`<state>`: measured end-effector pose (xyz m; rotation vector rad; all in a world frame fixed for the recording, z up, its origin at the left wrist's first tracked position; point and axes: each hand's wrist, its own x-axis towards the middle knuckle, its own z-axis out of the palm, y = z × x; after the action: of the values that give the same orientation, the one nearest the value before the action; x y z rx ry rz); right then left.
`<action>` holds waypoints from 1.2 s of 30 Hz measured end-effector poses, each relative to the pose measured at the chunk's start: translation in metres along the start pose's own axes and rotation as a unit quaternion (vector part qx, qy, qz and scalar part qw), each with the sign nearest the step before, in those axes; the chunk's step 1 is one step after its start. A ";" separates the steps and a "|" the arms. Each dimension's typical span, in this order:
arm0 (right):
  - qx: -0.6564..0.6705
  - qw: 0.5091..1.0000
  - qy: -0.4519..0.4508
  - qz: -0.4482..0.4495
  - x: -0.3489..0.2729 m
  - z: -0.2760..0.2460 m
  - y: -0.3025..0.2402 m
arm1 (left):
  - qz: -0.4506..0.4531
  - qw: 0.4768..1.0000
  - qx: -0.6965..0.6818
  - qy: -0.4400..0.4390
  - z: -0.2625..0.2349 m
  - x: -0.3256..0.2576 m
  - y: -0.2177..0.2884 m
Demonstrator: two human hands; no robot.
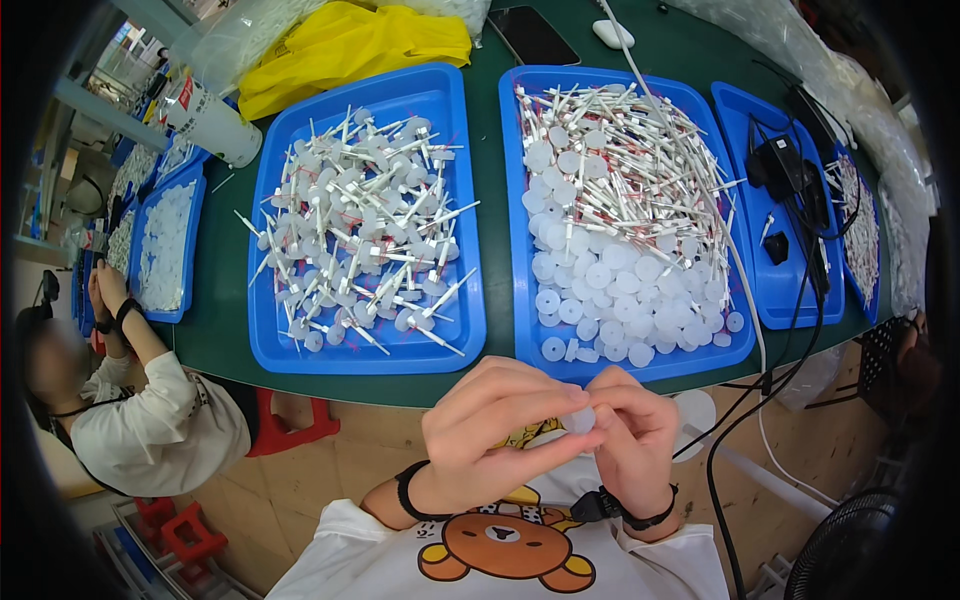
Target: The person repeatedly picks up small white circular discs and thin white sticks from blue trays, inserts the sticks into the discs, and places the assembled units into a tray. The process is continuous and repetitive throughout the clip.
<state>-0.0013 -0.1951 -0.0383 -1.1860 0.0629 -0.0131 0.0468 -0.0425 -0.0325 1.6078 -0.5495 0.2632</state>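
Several fingers [535, 408] pinch a disc [578, 421] beside a green table [700, 50] over tan floor [350, 455].

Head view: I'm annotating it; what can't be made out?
Head view:
Round translucent white disc: partly covered by fingers of the bare left hand; any attached rod can't be told.
Bare right hand: its own fingers hide whatever they may pinch.
Black round fan: cut off by the lower edge.
Slim white rods in the blue plastic tray beyond the right hand: upper ones hide the lower.

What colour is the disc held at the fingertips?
The disc is translucent white; the head view shows it best.
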 end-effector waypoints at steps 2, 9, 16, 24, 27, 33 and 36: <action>0.056 0.998 -0.004 0.039 -0.001 0.000 0.000 | 0.008 1.000 0.019 0.004 0.001 0.001 0.000; 0.112 0.993 -0.011 0.045 -0.001 0.000 0.010 | 0.028 0.997 0.065 0.007 0.003 -0.002 0.001; 0.126 0.992 -0.012 0.015 -0.005 0.001 0.013 | 0.040 0.996 0.077 -0.003 0.002 -0.002 0.004; 0.106 0.994 0.010 0.005 -0.009 0.004 0.012 | 0.053 0.995 0.079 -0.007 0.002 -0.003 0.008; -0.044 0.994 0.029 -0.101 -0.010 0.003 0.015 | 0.044 0.996 0.079 0.022 0.006 0.000 0.012; -0.171 0.956 0.053 -0.232 -0.008 0.003 0.020 | 0.042 0.995 0.085 0.041 0.009 -0.002 0.011; -0.179 0.951 0.052 -0.248 -0.007 0.004 0.018 | 0.040 0.995 0.083 0.045 0.008 -0.002 0.013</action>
<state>-0.0087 -0.1841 -0.0532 -1.5392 -0.1484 -0.5275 0.0374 -0.0507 -0.0235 1.7266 -0.5345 0.4493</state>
